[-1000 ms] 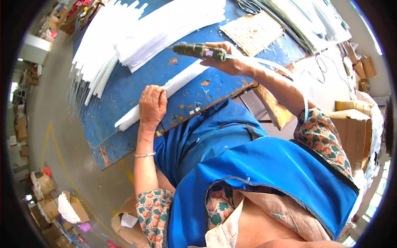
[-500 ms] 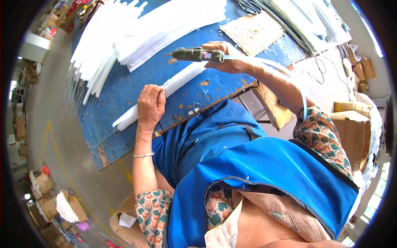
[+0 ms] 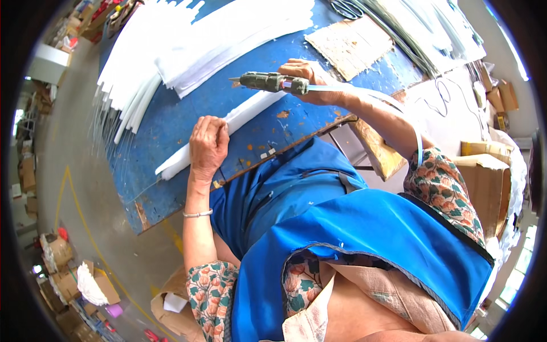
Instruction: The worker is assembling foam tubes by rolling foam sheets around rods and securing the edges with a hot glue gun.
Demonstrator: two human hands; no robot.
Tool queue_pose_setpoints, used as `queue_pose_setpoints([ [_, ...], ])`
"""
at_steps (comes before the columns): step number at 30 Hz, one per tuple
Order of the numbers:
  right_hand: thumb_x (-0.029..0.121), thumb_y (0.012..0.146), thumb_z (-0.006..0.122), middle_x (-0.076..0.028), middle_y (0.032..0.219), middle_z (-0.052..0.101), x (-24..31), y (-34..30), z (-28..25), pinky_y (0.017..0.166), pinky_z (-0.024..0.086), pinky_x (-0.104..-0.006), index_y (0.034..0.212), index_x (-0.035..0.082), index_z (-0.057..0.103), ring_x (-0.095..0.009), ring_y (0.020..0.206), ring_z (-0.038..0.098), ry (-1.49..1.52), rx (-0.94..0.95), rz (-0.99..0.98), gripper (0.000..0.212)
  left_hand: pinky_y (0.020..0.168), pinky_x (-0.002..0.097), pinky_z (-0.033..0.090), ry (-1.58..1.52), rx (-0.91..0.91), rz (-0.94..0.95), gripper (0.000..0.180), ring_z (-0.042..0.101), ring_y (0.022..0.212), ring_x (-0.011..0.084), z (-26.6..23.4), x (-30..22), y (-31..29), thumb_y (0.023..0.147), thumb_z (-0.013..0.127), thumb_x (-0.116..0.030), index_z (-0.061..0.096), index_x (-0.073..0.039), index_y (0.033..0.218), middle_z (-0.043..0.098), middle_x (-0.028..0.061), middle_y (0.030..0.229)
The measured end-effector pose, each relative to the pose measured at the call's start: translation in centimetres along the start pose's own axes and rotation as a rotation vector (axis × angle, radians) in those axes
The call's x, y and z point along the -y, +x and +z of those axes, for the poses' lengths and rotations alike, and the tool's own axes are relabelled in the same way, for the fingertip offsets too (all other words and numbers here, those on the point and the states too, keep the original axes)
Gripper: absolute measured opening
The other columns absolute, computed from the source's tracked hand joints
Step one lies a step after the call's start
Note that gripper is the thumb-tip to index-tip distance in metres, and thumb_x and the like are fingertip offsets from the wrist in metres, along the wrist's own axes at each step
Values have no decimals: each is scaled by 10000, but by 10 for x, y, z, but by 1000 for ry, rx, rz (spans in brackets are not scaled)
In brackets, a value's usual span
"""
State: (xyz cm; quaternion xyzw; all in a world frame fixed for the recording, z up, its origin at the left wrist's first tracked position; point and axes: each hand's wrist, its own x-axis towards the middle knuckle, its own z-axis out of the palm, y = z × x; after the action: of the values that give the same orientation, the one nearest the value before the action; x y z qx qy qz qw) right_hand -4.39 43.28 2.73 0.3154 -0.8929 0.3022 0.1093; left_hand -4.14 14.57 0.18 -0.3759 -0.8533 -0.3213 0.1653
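Note:
On the blue worktable (image 3: 171,122) a white, soft-looking sheet is rolled into a long narrow roll (image 3: 250,108). My left hand (image 3: 208,143) rests on the roll with its fingers closed; they pinch it, and the fingertips are partly hidden. My right hand (image 3: 312,77) is wrapped round a dark green glue gun (image 3: 268,81), held above the roll's far right end with its pointed nozzle to the left. A pale bluish strip or tube (image 3: 359,89) runs from the gun's rear along my right forearm.
White flat sheets (image 3: 228,40) and a fan of white tubes (image 3: 134,74) lie at the table's far side. A glue-stained board (image 3: 350,45), scissors (image 3: 346,8) and clear thin rods (image 3: 410,34) are at the far right. Cardboard boxes (image 3: 481,182) stand right.
My right hand and the glue gun have shifted slightly right and down. My left hand stays on the roll.

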Motion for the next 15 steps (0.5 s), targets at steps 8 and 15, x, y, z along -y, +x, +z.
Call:
queue_pose_setpoints([
  [8, 73, 764, 611, -124, 764, 598, -2, -2, 3, 704, 479, -379, 896, 35, 572, -315, 752, 593, -31, -76, 10, 142, 703, 377, 447, 11, 4, -6, 29, 542, 739, 292, 1, 0, 0, 787, 570, -31, 541, -30, 783, 539, 102, 748],
  [15, 103, 775, 620, -126, 752, 608, -1, -2, 5, 651, 501, -376, 923, 60, 572, -328, 733, 610, -52, -86, 95, 162, 701, 376, 447, 17, -3, 3, 32, 543, 733, 292, 0, 0, 0, 787, 570, -28, 539, -27, 781, 538, 102, 742],
])
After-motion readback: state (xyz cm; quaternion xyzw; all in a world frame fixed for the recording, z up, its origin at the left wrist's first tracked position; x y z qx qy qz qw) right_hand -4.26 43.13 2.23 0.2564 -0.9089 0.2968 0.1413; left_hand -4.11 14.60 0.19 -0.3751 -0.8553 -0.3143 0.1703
